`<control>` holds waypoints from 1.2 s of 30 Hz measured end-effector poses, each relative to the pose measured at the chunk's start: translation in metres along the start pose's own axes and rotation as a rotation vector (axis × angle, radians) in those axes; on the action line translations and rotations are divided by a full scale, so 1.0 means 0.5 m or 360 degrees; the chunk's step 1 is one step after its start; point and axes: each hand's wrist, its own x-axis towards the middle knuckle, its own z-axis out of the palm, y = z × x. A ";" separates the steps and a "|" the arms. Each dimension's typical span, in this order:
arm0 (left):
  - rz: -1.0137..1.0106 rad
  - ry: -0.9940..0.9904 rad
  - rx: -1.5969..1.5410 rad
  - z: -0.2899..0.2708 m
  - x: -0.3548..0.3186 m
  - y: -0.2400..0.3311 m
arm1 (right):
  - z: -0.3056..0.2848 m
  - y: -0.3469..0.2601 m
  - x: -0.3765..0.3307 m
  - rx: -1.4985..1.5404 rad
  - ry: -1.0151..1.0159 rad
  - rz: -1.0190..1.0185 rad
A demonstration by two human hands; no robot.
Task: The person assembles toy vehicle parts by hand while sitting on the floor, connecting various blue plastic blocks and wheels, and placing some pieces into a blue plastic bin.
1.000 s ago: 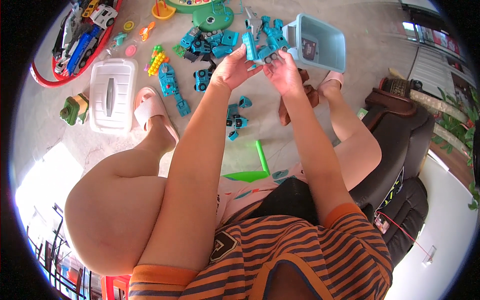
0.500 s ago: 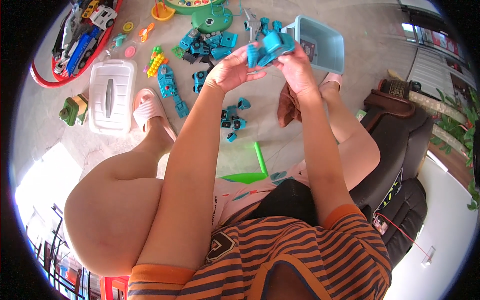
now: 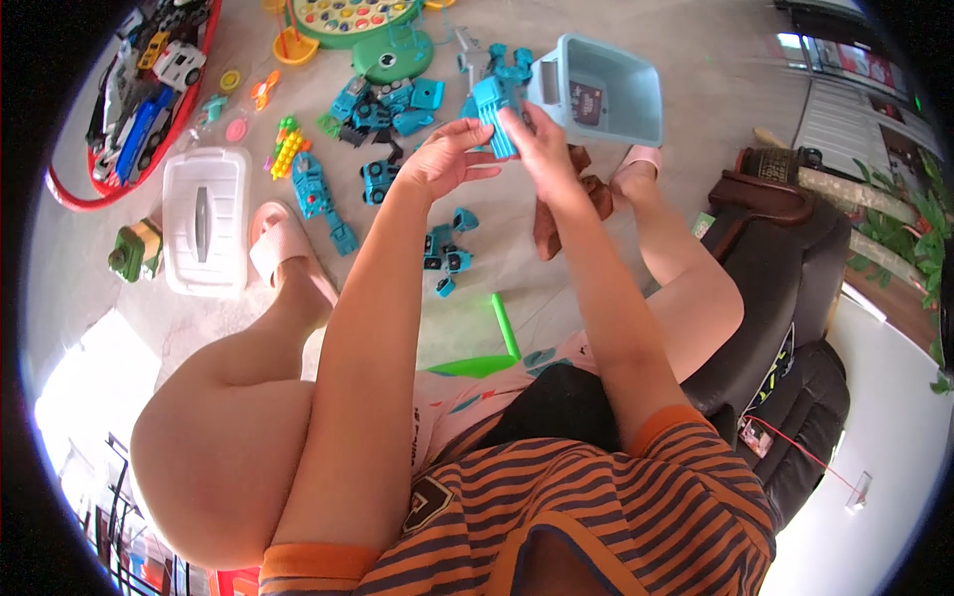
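Note:
Above the floor I hold a ribbed turquoise-blue plastic toy piece (image 3: 493,111), likely a vehicle or robot part. My right hand (image 3: 542,149) grips its right side with thumb and fingers. On its left side, my left hand (image 3: 447,161) pinches it near the lower end, the other fingers stretched out beneath. Past the piece lie more blue toy parts (image 3: 510,65) and a grey toy part (image 3: 469,52). Below the hands, a small blue-and-black jointed toy (image 3: 447,248) rests on the floor. To the left lies a long blue toy part (image 3: 320,201).
A light-blue bin (image 3: 646,99) stands at the right, a brown cloth-like item (image 3: 549,226) nearer me. A pile of blue toy parts (image 3: 383,104) lies beside a green fishing-game toy (image 3: 393,55). A white lid (image 3: 206,268) and red-rimmed basket of toy vehicles (image 3: 204,94) are left.
The blue toy piece has been turned from lying sideways to standing more upright, its ribbed side showing. Both hands appear lower and further left, with the whole view slightly shifted.

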 end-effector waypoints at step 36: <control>-0.0329 0.1455 0.0393 -0.125 0.000 -0.182 | -0.282 0.155 0.293 -0.1446 0.0701 0.0162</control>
